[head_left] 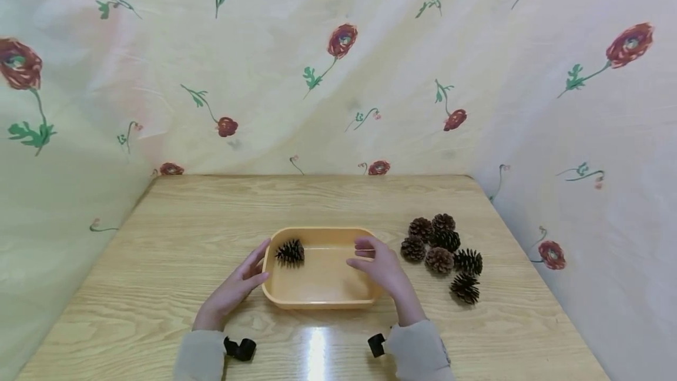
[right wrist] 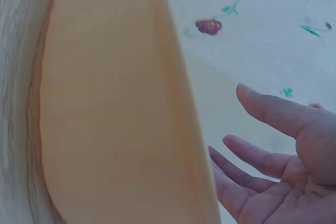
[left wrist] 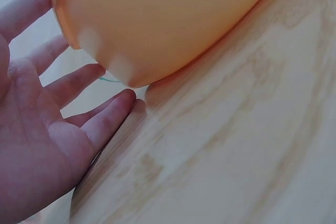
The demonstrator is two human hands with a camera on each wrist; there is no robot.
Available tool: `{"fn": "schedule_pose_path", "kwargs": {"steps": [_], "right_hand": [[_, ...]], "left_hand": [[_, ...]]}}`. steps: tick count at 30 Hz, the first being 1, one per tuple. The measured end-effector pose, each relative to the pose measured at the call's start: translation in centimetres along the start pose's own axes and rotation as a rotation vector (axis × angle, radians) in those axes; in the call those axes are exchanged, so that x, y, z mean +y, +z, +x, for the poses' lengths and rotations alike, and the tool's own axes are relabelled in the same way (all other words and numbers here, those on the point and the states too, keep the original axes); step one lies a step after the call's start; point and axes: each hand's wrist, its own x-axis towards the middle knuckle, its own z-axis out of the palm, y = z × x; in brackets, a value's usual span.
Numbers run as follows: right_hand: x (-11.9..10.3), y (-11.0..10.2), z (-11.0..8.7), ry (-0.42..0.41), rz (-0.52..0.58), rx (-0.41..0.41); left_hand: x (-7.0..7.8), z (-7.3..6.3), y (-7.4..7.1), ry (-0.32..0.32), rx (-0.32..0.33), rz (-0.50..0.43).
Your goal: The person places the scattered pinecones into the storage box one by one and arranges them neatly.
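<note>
A peach-orange plastic basin (head_left: 317, 304) sits on the wooden table, one dark pine cone (head_left: 290, 253) lying in its left end. My left hand (head_left: 240, 284) is at the basin's left side, fingers spread along the outer wall; in the left wrist view the fingertips (left wrist: 126, 95) lie right at the wall. Over the basin's right end hovers my right hand (head_left: 382, 266), its fingers loosely bent with nothing between them. The right wrist view shows that hand (right wrist: 283, 171) beyond the basin's rim (right wrist: 184, 98), thumb apart from the fingers.
Several brown pine cones (head_left: 439, 260) lie in a cluster on the table to the right of the basin. Flower-printed cloth (head_left: 338, 104) hangs behind the table (head_left: 185, 222) and along both sides. Black straps with small devices (head_left: 240, 348) are on both wrists.
</note>
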Motion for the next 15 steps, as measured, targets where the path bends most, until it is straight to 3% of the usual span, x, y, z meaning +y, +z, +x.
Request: {"fn": "schedule_pose_path", "kwargs": {"steps": [15], "right_hand": [[1.4, -1.3, -1.3, -0.022, 0.072, 0.078]], "left_hand": [[-0.1, 0.0, -0.1, 0.04, -0.025, 0.005]]}}
